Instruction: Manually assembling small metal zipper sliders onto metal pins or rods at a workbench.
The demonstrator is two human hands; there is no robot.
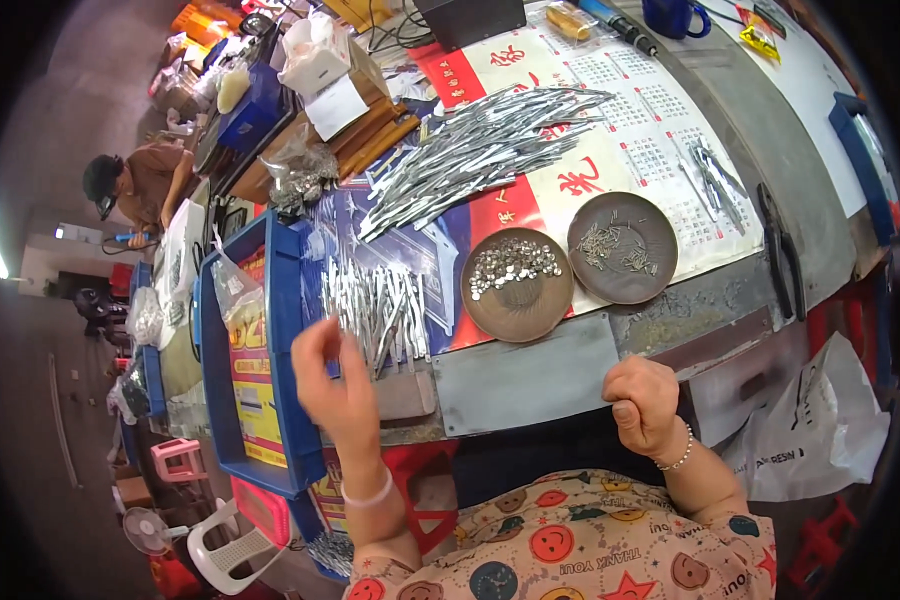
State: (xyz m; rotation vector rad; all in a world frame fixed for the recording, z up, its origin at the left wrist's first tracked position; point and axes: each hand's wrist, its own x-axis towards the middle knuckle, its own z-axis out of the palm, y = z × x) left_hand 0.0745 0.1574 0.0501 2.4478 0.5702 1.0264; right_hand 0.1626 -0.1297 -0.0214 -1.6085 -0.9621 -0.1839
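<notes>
Left hand (345,400), lower left of centre: fingers bent, thumb apart, apparently released, just beside the short strips (402,315). Right hand (645,402), lower right of centre: curled in at the near edge of the desk (815,215); cannot tell if it grips anything. Long strips (490,145) lie heaped, upper centre.

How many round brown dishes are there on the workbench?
2. The left dish lies right of the short metal strips; the right dish lies beside it, beyond the right hand. Both are in plain view.
</notes>
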